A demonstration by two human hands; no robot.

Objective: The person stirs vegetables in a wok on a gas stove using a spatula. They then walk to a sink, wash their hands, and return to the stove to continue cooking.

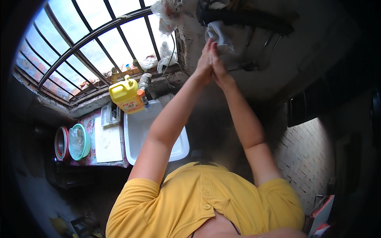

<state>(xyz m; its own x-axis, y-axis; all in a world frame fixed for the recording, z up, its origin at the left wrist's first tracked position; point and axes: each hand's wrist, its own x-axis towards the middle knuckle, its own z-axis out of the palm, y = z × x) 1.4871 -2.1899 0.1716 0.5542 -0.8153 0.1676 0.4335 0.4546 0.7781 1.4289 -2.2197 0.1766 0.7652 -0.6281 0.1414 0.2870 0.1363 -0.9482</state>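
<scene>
Both arms reach out in front of me, with the palms brought together high in the view. My left hand point(204, 64) lies flat along my right hand point(218, 66), fingers straight and pointing away from me. Directly behind the fingertips hangs a white cloth point(219, 33), below a dark wall rack point(247, 20). Whether the fingers touch the cloth or have any of it between them is not plain. A little white shows between the palms, too small to name.
Left of my arms is a white sink basin point(129, 139) under a tap with an orange handle point(140, 93). A yellow jug point(125, 93) stands behind it. Beside it are a white board point(107, 142) and a turquoise bowl point(87, 145). Utensils point(269, 38) hang from the rack.
</scene>
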